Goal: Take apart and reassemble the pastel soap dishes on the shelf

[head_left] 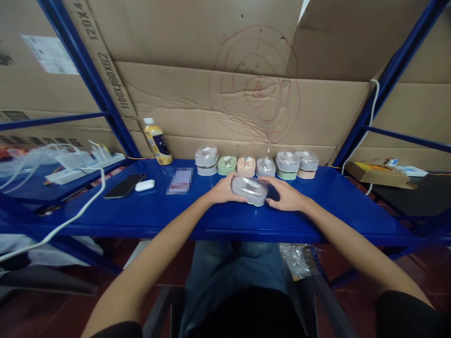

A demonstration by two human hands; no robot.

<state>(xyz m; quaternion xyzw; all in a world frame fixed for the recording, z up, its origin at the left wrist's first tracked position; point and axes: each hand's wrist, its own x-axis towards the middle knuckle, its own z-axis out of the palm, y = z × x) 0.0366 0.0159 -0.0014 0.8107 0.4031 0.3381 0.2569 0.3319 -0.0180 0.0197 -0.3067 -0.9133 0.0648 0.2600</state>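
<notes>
A rounded grey plastic box (249, 189) with a shiny clear lid and a round sticker is held just above the blue table, tilted a little towards me. My left hand (225, 188) grips its left end, thumb at the front and fingers behind. Around the right end curls my right hand (287, 195), its index fingertip at the back corner and its thumb at the front corner. Behind the box stand similar ones in a row: a green box (227, 165), a pink box (246, 166), a single grey box (266, 167), and a grey stack (206, 160) at the left.
Two more stacks, grey over green (286, 165) and grey over pink (306, 164), end the row. Leftward on the blue table (141, 216) are a bottle (158, 142), a phone (125, 186), a white earphone case (144, 185) and a blurred packet (180, 181). Cardboard backs the table.
</notes>
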